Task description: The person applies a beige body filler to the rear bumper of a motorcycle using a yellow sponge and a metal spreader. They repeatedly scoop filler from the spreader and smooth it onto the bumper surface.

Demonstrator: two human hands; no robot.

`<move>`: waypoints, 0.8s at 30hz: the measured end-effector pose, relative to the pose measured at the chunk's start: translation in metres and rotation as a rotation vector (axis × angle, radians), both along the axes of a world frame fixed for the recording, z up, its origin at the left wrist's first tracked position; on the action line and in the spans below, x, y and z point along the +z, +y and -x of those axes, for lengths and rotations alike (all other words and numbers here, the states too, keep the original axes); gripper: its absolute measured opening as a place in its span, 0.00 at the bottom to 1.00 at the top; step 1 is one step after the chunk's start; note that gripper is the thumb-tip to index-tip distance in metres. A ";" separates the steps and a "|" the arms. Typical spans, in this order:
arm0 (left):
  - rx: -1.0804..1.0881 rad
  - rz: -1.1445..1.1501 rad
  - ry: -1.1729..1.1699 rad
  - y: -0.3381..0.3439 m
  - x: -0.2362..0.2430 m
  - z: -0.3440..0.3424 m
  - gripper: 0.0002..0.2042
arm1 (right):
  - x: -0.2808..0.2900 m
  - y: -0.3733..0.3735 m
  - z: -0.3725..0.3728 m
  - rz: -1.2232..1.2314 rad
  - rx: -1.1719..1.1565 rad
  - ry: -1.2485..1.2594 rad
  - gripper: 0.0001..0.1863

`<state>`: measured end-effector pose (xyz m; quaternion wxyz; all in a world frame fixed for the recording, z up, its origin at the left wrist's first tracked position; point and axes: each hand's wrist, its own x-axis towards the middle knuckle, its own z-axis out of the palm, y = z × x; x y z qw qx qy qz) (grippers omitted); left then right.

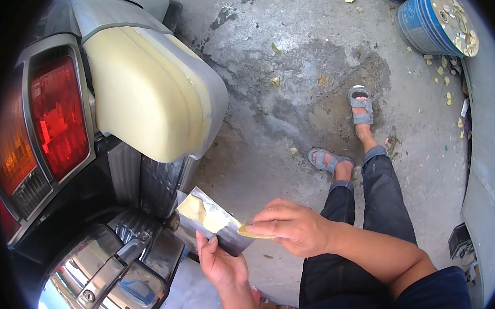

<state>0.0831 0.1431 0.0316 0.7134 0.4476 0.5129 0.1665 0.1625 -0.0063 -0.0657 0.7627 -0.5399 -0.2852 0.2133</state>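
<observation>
My left hand (pixel 223 262) grips a flat metal plate (pixel 235 241) from below, thumb along its near edge. Pale yellow putty (pixel 201 213) is spread over the plate's top. In my right hand (pixel 299 228) is a thin yellowish spreader (pixel 257 234), pinched between thumb and fingers. Its tip meets the right end of the plate, where a smear of putty shows. Left of and beyond my hands stands a rounded vehicle corner panel (pixel 143 91), largely coated in smooth cream-yellow filler, with grey along its outer edges.
A red and orange tail light (pixel 60 115) and a shiny chrome cover (pixel 109 282) lie at the left. A blue bucket (pixel 417 26) filled with scraps stands far right, yellow bits scattered around it. My sandalled feet (pixel 361 107) are on stained concrete, beside a pale wall (pixel 492 186).
</observation>
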 end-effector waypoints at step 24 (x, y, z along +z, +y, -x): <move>0.093 0.014 0.021 0.013 0.009 0.046 0.28 | -0.002 0.096 -0.088 0.375 -0.504 -0.150 0.19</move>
